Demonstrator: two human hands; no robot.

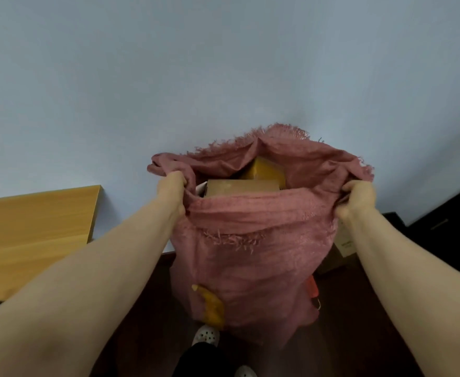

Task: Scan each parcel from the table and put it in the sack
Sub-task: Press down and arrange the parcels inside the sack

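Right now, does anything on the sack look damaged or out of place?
Yes. Low on the sack, on its left side, a yellow item sticks out through the fabric, so the cloth seems torn there. The rim is frayed too. The left hand and right hand hold the mouth open.

Quick count: one pink woven sack (250, 254), two parcels (242, 187) (264, 170) in its mouth, one cardboard box (344, 251), one wooden table (33, 227), two hands (172, 186) (358, 197), two white clogs (205, 336) (246, 372).
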